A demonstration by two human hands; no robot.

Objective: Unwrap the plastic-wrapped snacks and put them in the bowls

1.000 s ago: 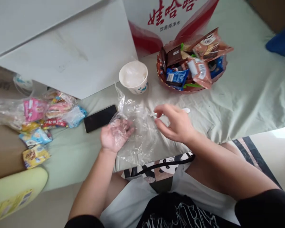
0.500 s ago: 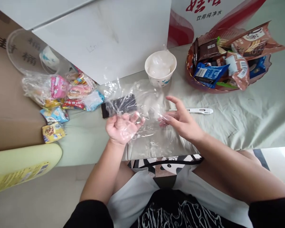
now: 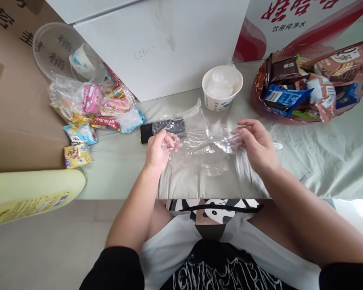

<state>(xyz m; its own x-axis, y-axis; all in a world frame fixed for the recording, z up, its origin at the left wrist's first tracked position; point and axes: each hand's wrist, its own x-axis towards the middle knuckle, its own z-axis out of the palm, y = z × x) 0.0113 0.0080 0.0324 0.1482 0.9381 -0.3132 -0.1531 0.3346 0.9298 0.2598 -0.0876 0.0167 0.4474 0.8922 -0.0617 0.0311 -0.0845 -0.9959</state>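
Observation:
A clear plastic bag (image 3: 199, 141) is stretched between my two hands above the cloth-covered table. My left hand (image 3: 159, 151) is closed on its left side, fingers curled. At the other side my right hand (image 3: 255, 145) pinches the film between thumb and fingers. Behind the bag, partly seen through it, lies a black phone (image 3: 163, 129). A white paper cup (image 3: 222, 90) stands just beyond, with crumpled clear plastic (image 3: 219, 82) inside. The white end of a utility knife (image 3: 277, 146) peeks out beside my right hand, which hides the rest.
A red-rimmed bowl (image 3: 257, 100) of packaged snacks stands at the right. Several snack packets (image 3: 78, 155) and a clear tub (image 3: 39, 52) on its side are at the left. White boxes (image 3: 169, 48) line the back; a yellow-green container (image 3: 33, 193) is at lower left.
My left hand has turned from palm-up to a curled grip. My right hand has moved right and now covers most of the utility knife. The bag is drawn out wider between them.

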